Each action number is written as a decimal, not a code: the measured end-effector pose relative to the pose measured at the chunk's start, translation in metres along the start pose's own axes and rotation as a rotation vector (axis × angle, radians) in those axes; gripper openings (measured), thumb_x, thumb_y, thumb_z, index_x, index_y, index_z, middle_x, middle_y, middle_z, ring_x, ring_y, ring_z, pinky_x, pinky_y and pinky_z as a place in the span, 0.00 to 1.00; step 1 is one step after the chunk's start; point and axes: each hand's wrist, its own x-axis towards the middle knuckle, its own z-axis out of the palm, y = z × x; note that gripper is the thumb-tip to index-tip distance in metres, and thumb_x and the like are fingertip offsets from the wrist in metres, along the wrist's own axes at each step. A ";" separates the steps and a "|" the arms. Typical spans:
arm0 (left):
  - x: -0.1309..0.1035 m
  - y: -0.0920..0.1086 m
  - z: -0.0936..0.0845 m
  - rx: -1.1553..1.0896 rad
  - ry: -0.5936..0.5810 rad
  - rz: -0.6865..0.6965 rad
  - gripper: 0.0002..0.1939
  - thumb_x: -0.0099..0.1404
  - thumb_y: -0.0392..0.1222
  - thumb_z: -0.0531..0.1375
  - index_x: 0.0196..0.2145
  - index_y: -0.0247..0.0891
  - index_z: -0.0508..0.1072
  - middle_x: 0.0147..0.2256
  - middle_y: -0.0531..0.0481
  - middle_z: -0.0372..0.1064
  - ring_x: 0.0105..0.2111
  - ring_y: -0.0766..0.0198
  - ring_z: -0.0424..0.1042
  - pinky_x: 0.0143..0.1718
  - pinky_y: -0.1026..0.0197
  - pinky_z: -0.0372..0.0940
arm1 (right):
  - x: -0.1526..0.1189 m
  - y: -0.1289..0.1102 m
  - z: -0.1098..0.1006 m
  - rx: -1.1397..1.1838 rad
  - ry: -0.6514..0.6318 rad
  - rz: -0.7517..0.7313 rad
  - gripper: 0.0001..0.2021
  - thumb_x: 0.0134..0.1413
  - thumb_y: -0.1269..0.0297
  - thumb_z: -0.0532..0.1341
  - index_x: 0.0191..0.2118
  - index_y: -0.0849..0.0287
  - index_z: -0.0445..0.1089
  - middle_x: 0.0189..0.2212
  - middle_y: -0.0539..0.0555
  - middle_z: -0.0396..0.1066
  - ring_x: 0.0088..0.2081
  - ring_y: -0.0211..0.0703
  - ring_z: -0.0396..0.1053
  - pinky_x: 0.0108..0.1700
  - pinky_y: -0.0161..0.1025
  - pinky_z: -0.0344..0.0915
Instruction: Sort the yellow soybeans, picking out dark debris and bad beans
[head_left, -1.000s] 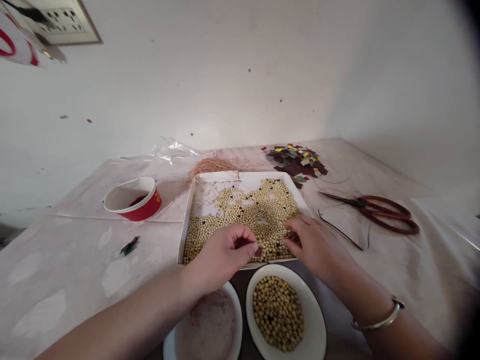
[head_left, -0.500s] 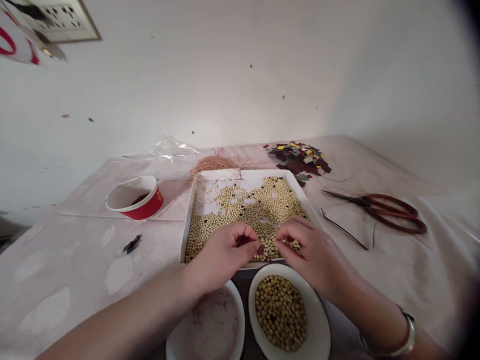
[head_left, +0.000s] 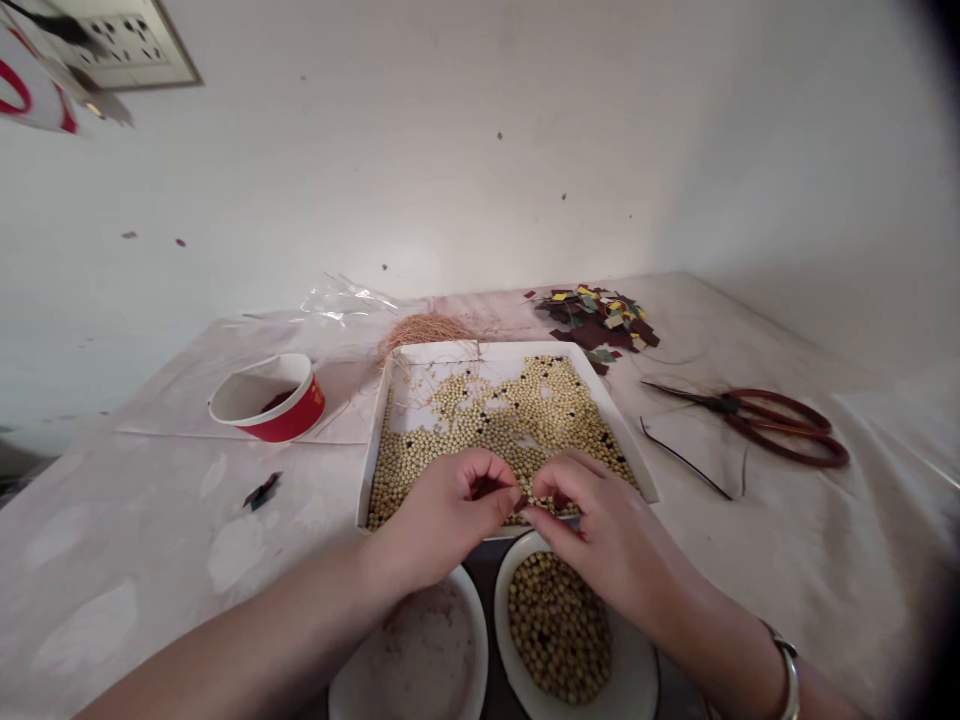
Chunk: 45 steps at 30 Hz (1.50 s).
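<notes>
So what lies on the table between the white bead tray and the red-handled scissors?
In the head view, a thin dark strip lies on the cloth between the bead tray and the scissors; otherwise that stretch is bare cloth.

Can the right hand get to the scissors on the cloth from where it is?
Probably yes. The right hand is pinched against the left hand over the bead tray, and the scissors lie open on the cloth to its right. Only a thin dark strip lies between.

Single head-worn view, looking forward and down across the desk [head_left: 135,560] toward the wall [head_left: 480,150] behind. Close range: both forearms enter from the bottom edge, with the tray [head_left: 375,440] centre frame.
</notes>
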 end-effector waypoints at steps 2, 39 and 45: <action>0.000 0.000 0.000 0.009 0.006 0.010 0.05 0.58 0.39 0.55 0.28 0.35 0.68 0.24 0.54 0.62 0.25 0.70 0.58 0.26 0.65 0.54 | 0.001 0.002 0.001 0.017 -0.006 -0.009 0.04 0.49 0.73 0.59 0.31 0.58 0.64 0.31 0.50 0.64 0.33 0.39 0.63 0.34 0.38 0.58; -0.003 0.014 -0.014 -0.213 0.041 -0.094 0.06 0.58 0.41 0.58 0.29 0.35 0.67 0.27 0.54 0.65 0.28 0.70 0.62 0.31 0.66 0.55 | 0.014 0.047 -0.019 -0.434 -0.103 0.109 0.05 0.49 0.72 0.57 0.32 0.60 0.70 0.31 0.55 0.69 0.34 0.45 0.65 0.35 0.39 0.59; 0.007 0.007 -0.028 -0.245 0.106 -0.090 0.06 0.58 0.41 0.59 0.30 0.35 0.67 0.26 0.54 0.66 0.26 0.71 0.61 0.28 0.67 0.54 | 0.013 0.049 -0.017 -0.381 -0.108 0.100 0.05 0.48 0.74 0.57 0.27 0.59 0.67 0.27 0.53 0.67 0.31 0.42 0.64 0.32 0.36 0.57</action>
